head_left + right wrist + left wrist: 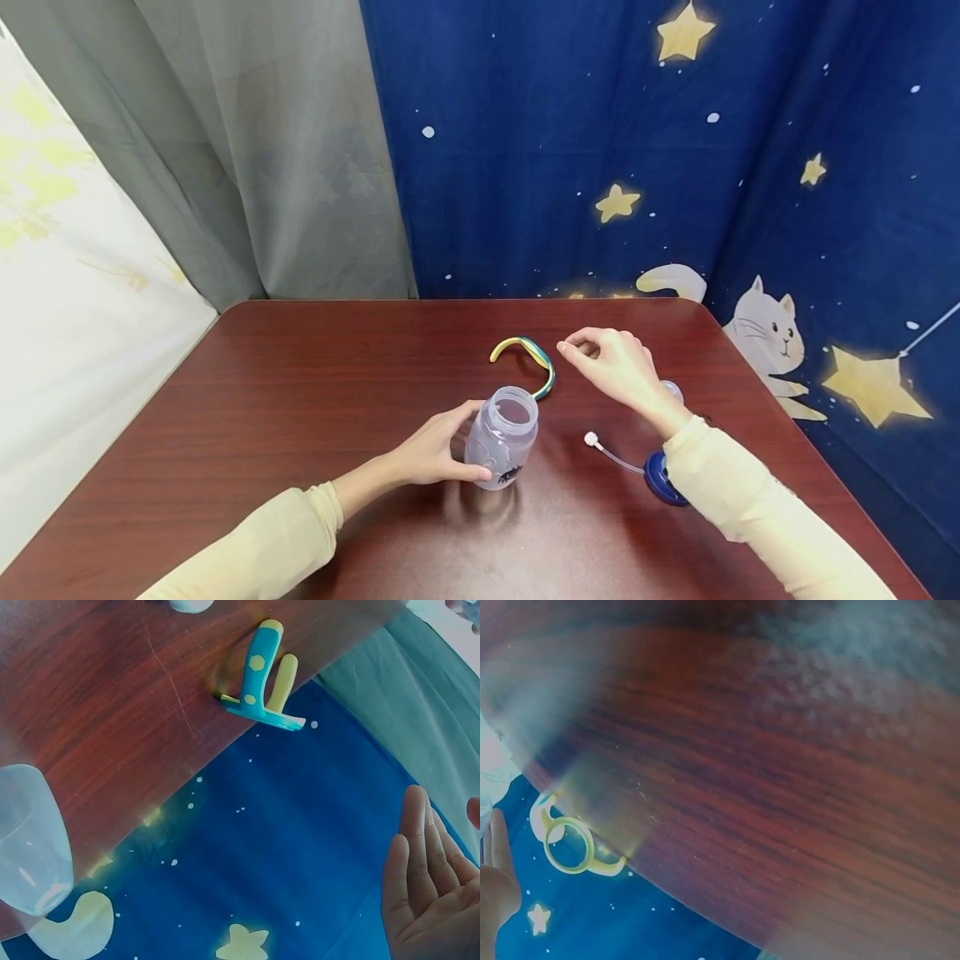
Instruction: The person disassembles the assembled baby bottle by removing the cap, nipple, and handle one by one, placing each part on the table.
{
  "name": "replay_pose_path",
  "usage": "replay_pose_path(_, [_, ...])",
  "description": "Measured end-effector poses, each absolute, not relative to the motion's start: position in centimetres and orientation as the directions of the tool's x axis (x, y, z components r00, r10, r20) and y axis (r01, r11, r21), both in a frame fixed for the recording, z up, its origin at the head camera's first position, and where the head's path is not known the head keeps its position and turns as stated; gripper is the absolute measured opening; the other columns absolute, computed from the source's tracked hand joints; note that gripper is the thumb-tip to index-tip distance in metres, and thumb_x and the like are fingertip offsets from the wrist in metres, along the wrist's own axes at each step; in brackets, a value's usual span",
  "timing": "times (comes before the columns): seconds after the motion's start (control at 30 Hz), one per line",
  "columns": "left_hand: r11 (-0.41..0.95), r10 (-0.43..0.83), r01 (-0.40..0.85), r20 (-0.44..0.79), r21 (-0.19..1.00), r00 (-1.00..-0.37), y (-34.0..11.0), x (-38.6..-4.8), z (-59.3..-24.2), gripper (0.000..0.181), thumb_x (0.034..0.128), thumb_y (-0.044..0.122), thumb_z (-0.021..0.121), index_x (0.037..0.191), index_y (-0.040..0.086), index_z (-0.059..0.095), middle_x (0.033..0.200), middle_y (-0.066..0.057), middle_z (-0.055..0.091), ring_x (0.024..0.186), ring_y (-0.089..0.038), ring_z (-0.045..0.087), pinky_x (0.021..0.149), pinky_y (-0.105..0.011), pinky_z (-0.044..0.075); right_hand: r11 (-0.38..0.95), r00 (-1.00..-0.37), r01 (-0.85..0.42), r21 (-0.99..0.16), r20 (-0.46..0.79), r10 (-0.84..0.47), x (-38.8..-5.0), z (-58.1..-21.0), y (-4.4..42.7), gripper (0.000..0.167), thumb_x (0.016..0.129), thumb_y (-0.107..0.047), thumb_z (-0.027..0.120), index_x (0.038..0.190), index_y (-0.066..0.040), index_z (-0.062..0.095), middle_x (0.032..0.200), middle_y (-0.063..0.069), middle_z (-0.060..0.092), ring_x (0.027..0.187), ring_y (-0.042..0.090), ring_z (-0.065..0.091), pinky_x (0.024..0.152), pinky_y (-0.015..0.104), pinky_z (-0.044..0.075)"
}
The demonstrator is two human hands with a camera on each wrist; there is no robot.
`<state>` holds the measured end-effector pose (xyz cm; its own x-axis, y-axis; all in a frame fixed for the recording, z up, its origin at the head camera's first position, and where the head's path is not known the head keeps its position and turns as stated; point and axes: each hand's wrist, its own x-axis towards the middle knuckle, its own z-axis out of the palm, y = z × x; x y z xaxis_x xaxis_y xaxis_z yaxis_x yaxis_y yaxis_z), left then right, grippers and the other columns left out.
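Observation:
A translucent, open-mouthed bottle [501,442] with a dark printed picture stands on the table, tilted slightly. My left hand [442,446] grips its side, thumb across the front and fingers behind. In the air above the table hangs my right hand [611,362], holding nothing, its fingers loosely bent in the head view; the right wrist view shows the fingers [431,862] fairly straight. Between the hands, behind the bottle, lies a yellow and teal handle ring [546,367]. From the left wrist the ring [570,846] shows its round yellow opening.
Under my right forearm sits a blue lid [662,479], partly hidden, with a thin straw [622,460] ending in a white weight [591,438]. A clear domed cover [34,840] stands near the table's right side. Curtains hang behind the brown table [337,367].

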<state>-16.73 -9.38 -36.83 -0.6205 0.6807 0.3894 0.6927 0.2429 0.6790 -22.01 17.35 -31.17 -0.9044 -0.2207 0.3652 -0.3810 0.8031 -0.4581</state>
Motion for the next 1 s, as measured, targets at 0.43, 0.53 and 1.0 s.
replay_pose_path(0.43, [0.199, 0.697, 0.573, 0.296, 0.795, -0.653, -8.7, -17.2, -37.8, 0.067, 0.067, 0.003, 0.075, 0.12, -0.004, 0.036, 0.111, -0.011, 0.05, 0.097, -0.019, 0.055, 0.077, -0.026, 0.045, 0.797, -0.915, -0.367, -0.48, 0.342, -0.216, -21.4, -32.1, 17.6, 0.029, 0.081, -0.047, 0.056, 0.092, -0.022, 0.067, 0.072, -0.014, 0.061, 0.067, 0.005, 0.056, 0.058, 0.035, 0.04])
replay_pose_path(0.53, [0.172, 0.705, 0.557, 0.293, 0.812, -0.645, -8.6, -17.4, -38.2, 0.067, 0.0676, 0.002, 0.075, 0.12, -0.007, 0.034, 0.111, -0.013, 0.049, 0.099, -0.021, 0.055, 0.078, -0.027, 0.045, 0.794, -0.916, -0.368, -0.483, 0.337, -0.219, -21.3, -32.3, 17.6, 0.026, 0.082, -0.044, 0.057, 0.091, -0.022, 0.068, 0.072, -0.014, 0.061, 0.067, 0.004, 0.056, 0.057, 0.034, 0.04])
replay_pose_path(1.0, [0.101, 0.727, 0.543, 0.311, 0.833, -0.612, -8.7, -19.7, -41.9, 0.071, 0.0706, 0.015, 0.075, 0.124, -0.001, 0.03, 0.116, -0.007, 0.045, 0.105, -0.018, 0.051, 0.084, -0.028, 0.041, 0.791, -0.911, -0.379, -0.48, 0.344, -0.228, -20.9, -33.0, 17.9, 0.029, 0.081, -0.048, 0.055, 0.09, -0.023, 0.068, 0.072, -0.015, 0.061, 0.066, 0.004, 0.056, 0.057, 0.032, 0.041])
